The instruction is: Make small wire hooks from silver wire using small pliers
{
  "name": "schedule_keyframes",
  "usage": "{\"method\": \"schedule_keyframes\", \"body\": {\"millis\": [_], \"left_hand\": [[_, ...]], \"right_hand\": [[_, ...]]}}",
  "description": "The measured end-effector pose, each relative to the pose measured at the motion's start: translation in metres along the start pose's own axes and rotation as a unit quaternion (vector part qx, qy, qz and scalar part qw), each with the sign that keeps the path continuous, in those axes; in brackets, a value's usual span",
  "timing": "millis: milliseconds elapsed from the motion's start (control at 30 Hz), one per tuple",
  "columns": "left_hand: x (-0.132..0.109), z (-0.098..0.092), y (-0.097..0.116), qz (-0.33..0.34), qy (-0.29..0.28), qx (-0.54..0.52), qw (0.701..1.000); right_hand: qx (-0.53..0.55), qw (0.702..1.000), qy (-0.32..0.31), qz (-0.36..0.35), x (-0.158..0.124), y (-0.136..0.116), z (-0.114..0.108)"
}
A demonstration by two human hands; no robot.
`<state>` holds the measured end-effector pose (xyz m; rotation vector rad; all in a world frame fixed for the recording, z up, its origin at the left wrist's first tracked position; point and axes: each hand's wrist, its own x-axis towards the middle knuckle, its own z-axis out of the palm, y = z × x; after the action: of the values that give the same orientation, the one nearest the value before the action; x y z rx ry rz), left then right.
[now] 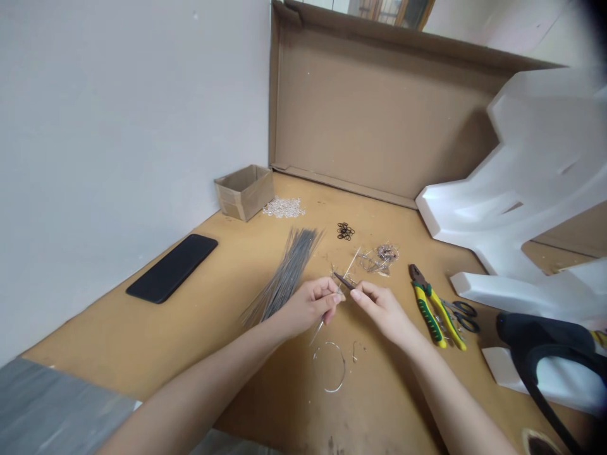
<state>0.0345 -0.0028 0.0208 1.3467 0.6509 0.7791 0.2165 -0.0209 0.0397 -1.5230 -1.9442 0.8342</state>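
My left hand (321, 300) is closed in a pinch on thin metal wires, whose ends stick out above and below the fingers. My right hand (382, 306) is wrapped round a dark pointed tool (344, 281). Its tip crosses the wire (352, 260) just beyond my left fingertips; the rest of the tool is hidden in the palm. Beside my left hand lies a bundle of straight grey wires (289, 268). Below both hands rest a ring of bent wire (344, 373) and a small wire hook (354, 351).
A tangle of wire pieces (382, 256) and black rings (346, 231) lie ahead. Yellow-green pliers (429, 309) and scissors (465, 314) are at right, near white foam (474, 287). At left are a phone (173, 268), a cardboard box (244, 196) and clear beads (284, 207).
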Motion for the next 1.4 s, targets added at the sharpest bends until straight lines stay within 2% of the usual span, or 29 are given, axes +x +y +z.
{"method": "schedule_keyframes", "body": {"millis": [100,333,400,567,667,767,833,967,1267,1400], "left_hand": [[0.001,-0.001,-0.001,-0.007,0.013,0.018,1.0],[0.0,-0.002,0.003,0.013,0.03,0.053,0.998],[0.0,-0.001,0.003,0.011,0.025,0.056,0.998],[0.0,-0.002,0.0,0.021,0.047,0.034,0.998],[0.001,-0.003,-0.001,0.018,0.04,0.014,0.999],[0.001,-0.004,-0.001,-0.017,-0.002,-0.014,1.0],[0.001,-0.003,-0.002,-0.029,-0.019,-0.027,0.999],[0.002,-0.001,-0.002,-0.025,-0.008,-0.023,0.999],[0.004,-0.002,0.001,0.016,0.101,-0.051,0.993],[0.004,0.0,0.0,0.033,0.129,-0.07,0.989]], "right_hand": [[-0.001,1.0,-0.016,0.014,0.0,-0.001,-0.008],[0.065,0.986,-0.141,0.055,-0.002,-0.001,-0.026],[0.052,0.985,-0.157,0.056,-0.004,-0.001,-0.032],[-0.064,0.993,-0.091,0.036,-0.011,0.001,-0.052],[-0.033,0.998,-0.047,0.036,-0.012,0.001,-0.056],[0.068,0.995,0.063,0.039,-0.006,-0.003,-0.046],[0.143,0.983,0.107,0.053,-0.002,-0.005,-0.032],[0.233,0.967,0.067,0.075,0.003,-0.003,-0.006],[0.377,0.921,-0.014,0.096,-0.002,-0.005,0.03],[0.452,0.884,-0.045,0.11,-0.004,-0.008,0.041]]}}
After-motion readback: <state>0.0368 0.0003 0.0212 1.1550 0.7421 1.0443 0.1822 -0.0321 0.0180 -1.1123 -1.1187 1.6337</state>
